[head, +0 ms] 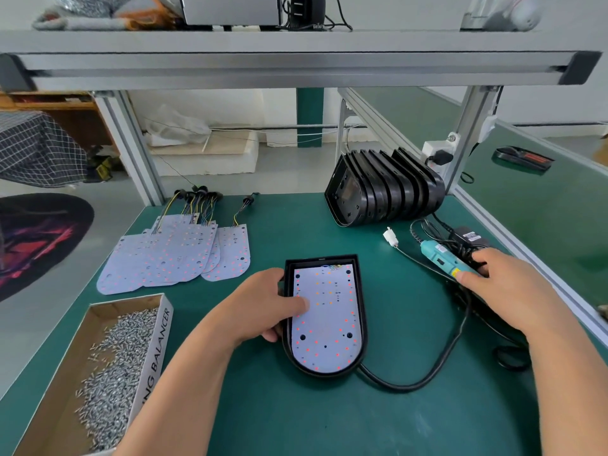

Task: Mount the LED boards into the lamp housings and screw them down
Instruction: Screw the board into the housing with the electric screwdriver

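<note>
Two hands work over the green table (296,416). Left hand (263,307): forearm comes in from lower left, grip closed on the left rim of the black lamp housing (361,291), thumb flat on the white LED board (329,317). The board is seated inside that housing at table centre. Right hand (503,284): arm extended right, grip wrapped round the teal electric screwdriver (437,255), which lies on black cables. Box of screws (108,373) at near left.
</note>
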Demonstrator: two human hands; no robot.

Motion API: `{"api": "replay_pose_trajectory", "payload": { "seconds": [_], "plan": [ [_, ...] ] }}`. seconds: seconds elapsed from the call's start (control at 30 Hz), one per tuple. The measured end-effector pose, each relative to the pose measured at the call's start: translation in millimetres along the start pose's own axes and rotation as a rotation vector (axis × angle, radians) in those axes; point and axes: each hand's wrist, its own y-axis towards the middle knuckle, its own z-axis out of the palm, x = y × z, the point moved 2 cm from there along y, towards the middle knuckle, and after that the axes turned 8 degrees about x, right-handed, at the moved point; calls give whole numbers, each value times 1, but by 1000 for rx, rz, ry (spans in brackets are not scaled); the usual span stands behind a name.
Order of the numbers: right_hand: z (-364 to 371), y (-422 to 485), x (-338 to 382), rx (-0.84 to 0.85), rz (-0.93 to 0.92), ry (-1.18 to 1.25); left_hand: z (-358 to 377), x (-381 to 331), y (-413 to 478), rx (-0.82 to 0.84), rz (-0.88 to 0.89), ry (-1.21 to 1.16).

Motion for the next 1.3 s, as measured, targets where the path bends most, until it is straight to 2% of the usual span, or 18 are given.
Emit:
{"api": "replay_pose_trajectory", "payload": {
  "seconds": [0.27, 0.47, 0.57, 0.63, 0.7, 0.77, 0.87, 0.97, 1.03, 1.2, 1.3],
  "plan": [
    [-2, 0, -14, 116, 18, -164, -7, 8, 2, -47, -100, 73],
    [-3, 6, -25, 65, 15, 86, -8, 10, 3, -63, -112, 121],
    [-9, 3, -33, -24, -19, 313, -11, 8, -1, -106, -119, 136],
    [-11, 0, -33, -47, -47, 691, -13, 4, -6, -159, -123, 150],
    [-7, 0, -25, 27, -24, 1144, -15, -3, -11, -246, -115, 209],
    [-2, -1, -8, 66, -58, 1304, -19, -10, -20, -352, -81, 262],
    [1, -6, 12, -11, -129, 1191, -34, -18, -33, -497, -22, 250],
    [-9, -17, 24, -184, -153, 689, -48, -26, -48, -590, 16, 195],
    [-16, -24, 28, -283, -196, 517, -54, -29, -56, -611, 41, 132],
    [-33, -29, 12, -531, -246, 553, -76, -20, -90, -738, 77, 179],
    [-37, -28, 7, -545, -219, 742, -94, 7, -120, -779, 25, 211]
  ]
}}
